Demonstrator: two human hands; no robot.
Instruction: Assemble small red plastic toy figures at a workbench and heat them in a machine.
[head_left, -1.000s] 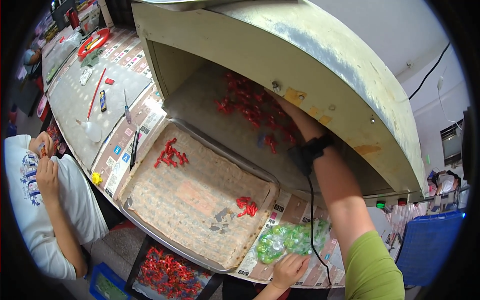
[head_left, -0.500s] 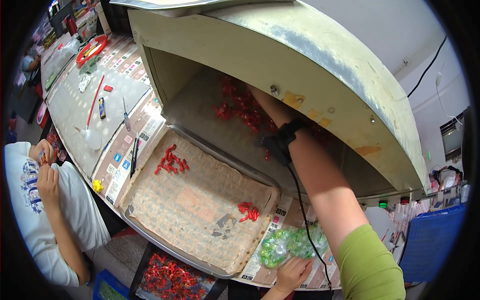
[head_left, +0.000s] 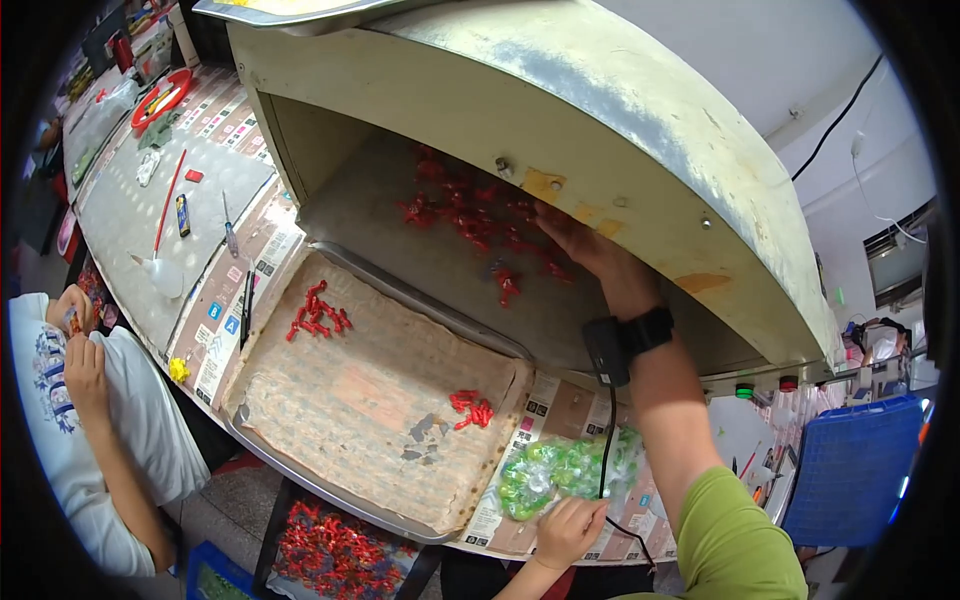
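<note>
My right hand (head_left: pixel 577 243) reaches into a cream metal box (head_left: pixel 400 80) with a low, wide opening. Its fingers are stretched out beside a heap of small red pieces (head_left: pixel 465 215) on the box floor, fingertips partly in shadow. A black strap and small device (head_left: pixel 625 345) sit on that wrist, with a black cable (head_left: pixel 608 440) hanging down. My left hand (head_left: pixel 568 532) is at the table's near edge, fingers curled together next to a clear bag of green pieces (head_left: pixel 550 470). The cable passes those fingers; whether they grip it is unclear.
A paper-lined metal tray (head_left: pixel 370 400) stands before the box, with two small red clusters on it. A screwdriver (head_left: pixel 230 235) and a red stick (head_left: pixel 170 200) lie left. A person in a white shirt (head_left: pixel 130 430) sits at left. A blue crate (head_left: pixel 855 465) stands right.
My right hand has drawn back toward the opening, and some red pieces now lie nearer the front. My left hand's fingers have curled closer by the cable. The whole view has shifted slightly.
</note>
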